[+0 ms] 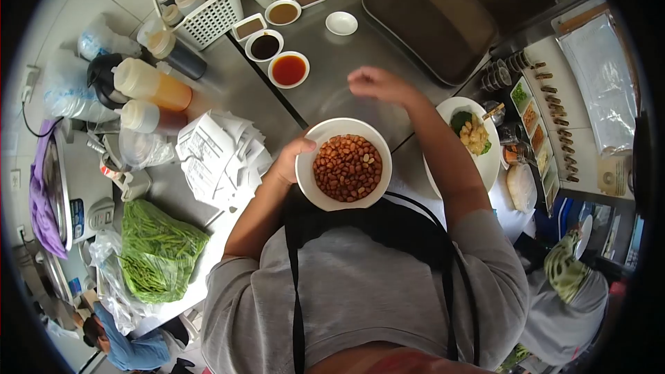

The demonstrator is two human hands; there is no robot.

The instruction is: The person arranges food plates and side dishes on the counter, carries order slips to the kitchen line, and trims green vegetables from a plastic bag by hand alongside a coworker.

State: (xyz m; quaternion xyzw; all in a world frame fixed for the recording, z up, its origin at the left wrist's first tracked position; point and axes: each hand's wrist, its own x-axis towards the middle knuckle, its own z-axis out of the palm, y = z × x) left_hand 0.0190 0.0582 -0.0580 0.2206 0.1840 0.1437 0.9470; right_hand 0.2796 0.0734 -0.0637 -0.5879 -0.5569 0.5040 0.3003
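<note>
Nuts (348, 170), reddish-brown, rounded and too many to count, lie in one deep round white bowl (344, 127), which in the head view the left hand (294, 159) grips at the rim, thumb over the edge, before a black cloth apron (346, 228). Holding it well calls for a level bowl and a firm thumb, while the right hand (379, 86) hovers over the grey steel counter (322, 97), fingers curled, though I cannot tell whether they pinch anything. Farther out on the steel stand four small round white dishes (341, 23), three holding sauce (288, 69), and two small rectangular white ones (242, 37)
</note>
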